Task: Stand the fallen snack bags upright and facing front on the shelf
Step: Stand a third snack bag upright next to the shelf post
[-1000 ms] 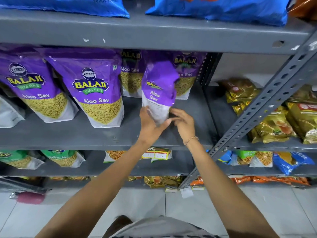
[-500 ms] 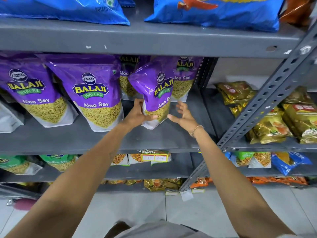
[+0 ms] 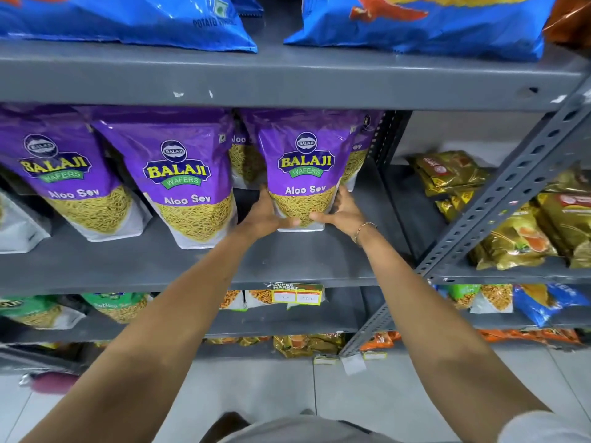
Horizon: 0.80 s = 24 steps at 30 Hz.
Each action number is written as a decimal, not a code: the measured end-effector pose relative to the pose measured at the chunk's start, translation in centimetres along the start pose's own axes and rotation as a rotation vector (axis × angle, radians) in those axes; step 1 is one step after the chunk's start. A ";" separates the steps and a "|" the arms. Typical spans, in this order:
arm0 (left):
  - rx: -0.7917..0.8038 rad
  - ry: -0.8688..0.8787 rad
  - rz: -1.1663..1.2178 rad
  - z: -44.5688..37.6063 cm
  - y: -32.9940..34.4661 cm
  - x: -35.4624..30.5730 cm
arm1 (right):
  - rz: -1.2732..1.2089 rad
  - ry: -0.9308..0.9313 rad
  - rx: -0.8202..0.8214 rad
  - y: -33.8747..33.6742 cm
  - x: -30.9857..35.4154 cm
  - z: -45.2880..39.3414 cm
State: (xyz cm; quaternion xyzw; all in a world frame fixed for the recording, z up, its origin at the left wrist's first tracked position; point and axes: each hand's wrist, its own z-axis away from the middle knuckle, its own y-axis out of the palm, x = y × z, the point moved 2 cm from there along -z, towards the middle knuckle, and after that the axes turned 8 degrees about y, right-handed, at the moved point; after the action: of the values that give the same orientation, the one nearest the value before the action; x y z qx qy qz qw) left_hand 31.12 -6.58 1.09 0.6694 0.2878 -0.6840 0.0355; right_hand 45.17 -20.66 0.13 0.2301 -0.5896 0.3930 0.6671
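Observation:
A purple Aloo Sev bag [image 3: 305, 167] stands upright on the grey middle shelf [image 3: 192, 266], label facing me. My left hand [image 3: 265, 215] cups its lower left corner and my right hand [image 3: 342, 212] cups its lower right corner, thumbs meeting at the bag's base. Two more purple Aloo Sev bags [image 3: 182, 180] [image 3: 64, 174] stand upright to the left, also front-facing. Further purple bags stand behind the held one, mostly hidden.
Blue chip bags [image 3: 415, 24] lie on the shelf above. Gold packets [image 3: 447, 174] fill the bay to the right, past a slanted perforated steel brace [image 3: 511, 193]. Lower shelves hold green, blue and orange packets. A yellow price tag [image 3: 297, 295] hangs on the shelf edge.
The bag was tilted and turned sideways in my hands; now it stands straight with its front label toward me. Both hands have closed onto its lower corners.

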 end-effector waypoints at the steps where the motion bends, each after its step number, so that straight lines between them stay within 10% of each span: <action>1: -0.051 -0.011 -0.033 -0.1 0.2 0.3 | -0.002 -0.007 -0.015 0.1 0.1 0.2; 24: -0.105 -0.002 -0.113 4.2 0.2 2.5 | -0.031 0.037 -0.017 1.4 -3.4 4.0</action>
State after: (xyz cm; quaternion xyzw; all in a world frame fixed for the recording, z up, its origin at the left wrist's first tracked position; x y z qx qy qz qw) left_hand 27.22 -7.75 -1.63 0.6488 0.3604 -0.6695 0.0320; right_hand 41.61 -23.79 -2.63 0.2262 -0.5769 0.3818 0.6858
